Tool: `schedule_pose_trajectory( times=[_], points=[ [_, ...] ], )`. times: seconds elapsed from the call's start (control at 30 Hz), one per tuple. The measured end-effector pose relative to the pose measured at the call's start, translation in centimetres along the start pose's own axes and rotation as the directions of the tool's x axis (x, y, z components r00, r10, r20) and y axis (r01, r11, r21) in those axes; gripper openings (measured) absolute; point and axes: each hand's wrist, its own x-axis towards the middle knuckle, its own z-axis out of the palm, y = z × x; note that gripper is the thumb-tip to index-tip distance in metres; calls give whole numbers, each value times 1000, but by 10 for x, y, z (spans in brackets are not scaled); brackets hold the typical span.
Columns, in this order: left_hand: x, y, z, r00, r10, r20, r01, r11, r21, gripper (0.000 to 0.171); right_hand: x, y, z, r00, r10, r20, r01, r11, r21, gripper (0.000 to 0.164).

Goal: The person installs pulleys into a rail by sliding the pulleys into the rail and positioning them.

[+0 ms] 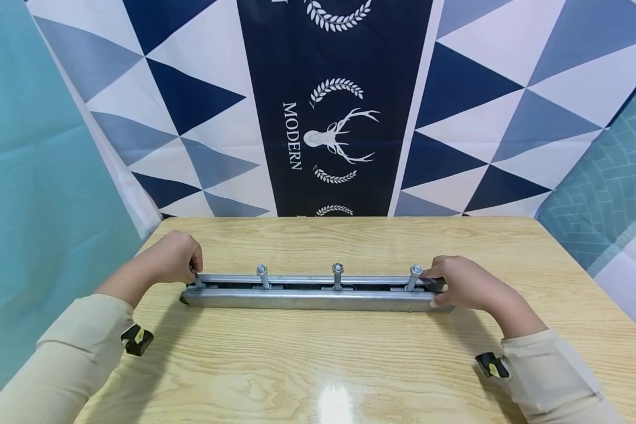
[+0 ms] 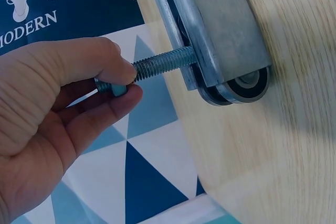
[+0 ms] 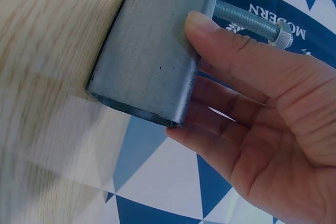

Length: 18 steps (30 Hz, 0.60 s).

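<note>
A long grey metal channel rail (image 1: 307,301) lies across the table with its slot facing up. Three bolts (image 1: 337,277) with nuts at their tops stand up from the slot in the head view. At the left end, my left hand (image 1: 174,259) pinches the top of another threaded bolt (image 2: 165,63) between thumb and fingers. A dark-rimmed roller (image 2: 249,85) shows inside that end of the rail. My right hand (image 1: 469,285) grips the opposite end, thumb (image 3: 202,27) on the near face and fingers on the other side.
The rail rests on a light wood-grain table (image 1: 318,347). Behind it hangs a cloth (image 1: 334,135) with blue and white triangles and a deer print. Teal covering (image 1: 42,176) hangs at the left. A black wrist device (image 1: 136,340) sits at the left sleeve.
</note>
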Motion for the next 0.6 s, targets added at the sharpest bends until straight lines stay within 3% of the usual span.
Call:
schedule_pose_trajectory(
  times=[0.6],
  points=[
    [4,7,4,999,21,-34,-20,1000,14,19,0,1,1,1000,1,-1,-1,1000,-16,47]
  ],
)
